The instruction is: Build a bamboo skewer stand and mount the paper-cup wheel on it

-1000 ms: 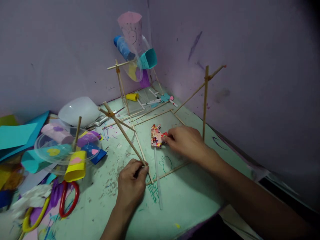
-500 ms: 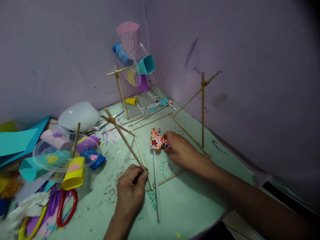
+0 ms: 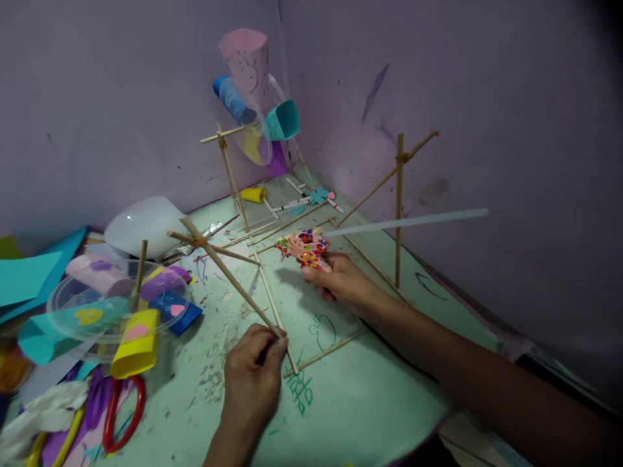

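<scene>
My right hand (image 3: pixel 348 282) is wrapped round the handle of a glue gun (image 3: pixel 302 245) with a colourful floral pattern, raised over the table. Its nozzle points left, and a long translucent glue stick (image 3: pixel 413 222) sticks out of its back to the right. My left hand (image 3: pixel 254 379) pinches the lower end of a slanted wooden stick (image 3: pixel 233 283), close to the corner of a stick base on the table. Near its top this stick crosses another wooden stick (image 3: pixel 231 253), with brown glue at the joint. A base stick (image 3: pixel 324 353) lies between my hands.
At right stands an upright stick (image 3: pixel 399 227) joined to a slanted one. Behind, another stick frame (image 3: pixel 228 168) carries a wheel with paper cups (image 3: pixel 248 65). A plastic disc with paper tubes (image 3: pixel 136 344), red-handled scissors (image 3: pixel 139 415) and paper scraps lie left. Walls border the table (image 3: pixel 379 389).
My right hand has lifted the glue gun off the table and turned it, so its glue stick swung from pointing toward me to pointing right. My left hand keeps its pinch on the stick.
</scene>
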The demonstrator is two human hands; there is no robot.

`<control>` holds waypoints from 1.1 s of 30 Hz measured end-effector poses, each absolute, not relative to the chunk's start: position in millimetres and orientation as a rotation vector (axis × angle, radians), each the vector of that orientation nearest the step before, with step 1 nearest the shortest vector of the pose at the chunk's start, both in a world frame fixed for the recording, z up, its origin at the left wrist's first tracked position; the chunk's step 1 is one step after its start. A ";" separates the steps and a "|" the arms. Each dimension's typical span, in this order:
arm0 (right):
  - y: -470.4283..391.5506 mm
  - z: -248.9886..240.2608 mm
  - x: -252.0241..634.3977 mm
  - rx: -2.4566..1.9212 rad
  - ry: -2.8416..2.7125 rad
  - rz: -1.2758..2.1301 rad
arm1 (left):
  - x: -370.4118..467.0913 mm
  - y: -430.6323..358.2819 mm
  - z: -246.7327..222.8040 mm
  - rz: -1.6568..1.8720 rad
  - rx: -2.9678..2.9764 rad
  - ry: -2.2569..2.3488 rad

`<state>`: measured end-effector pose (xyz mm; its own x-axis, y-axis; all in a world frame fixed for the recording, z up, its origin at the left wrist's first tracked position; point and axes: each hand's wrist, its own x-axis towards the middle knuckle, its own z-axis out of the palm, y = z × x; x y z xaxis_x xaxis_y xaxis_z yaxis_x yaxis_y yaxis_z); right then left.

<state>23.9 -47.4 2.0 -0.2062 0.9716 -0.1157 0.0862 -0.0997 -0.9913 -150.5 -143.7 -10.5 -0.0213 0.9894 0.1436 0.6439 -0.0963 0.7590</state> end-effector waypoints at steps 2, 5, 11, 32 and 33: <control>-43.6 -3.2 15.5 -1.248 -1.437 1.376 | -150.7 -144.1 -10.2 0.948 1.785 1.699; -37.0 -9.8 6.0 -1.226 -1.468 1.386 | -151.2 -145.2 -10.3 0.946 1.793 1.707; -33.0 -13.4 -0.1 -1.181 -1.461 1.446 | -151.8 -145.5 -11.8 0.943 1.798 1.700; -62.1 -1.5 -12.0 -1.226 -1.252 1.702 | -147.3 -148.6 -9.8 0.915 1.747 1.707; -62.8 -2.9 -12.5 -1.249 -1.255 1.692 | -147.0 -149.1 -9.6 0.906 1.749 1.720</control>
<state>-12.5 -62.8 -2.9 -0.3095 0.9035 -0.2964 0.0212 -0.3050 -0.9521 -147.0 -149.1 -9.6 -0.0307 0.9944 0.1012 0.6462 -0.0575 0.7610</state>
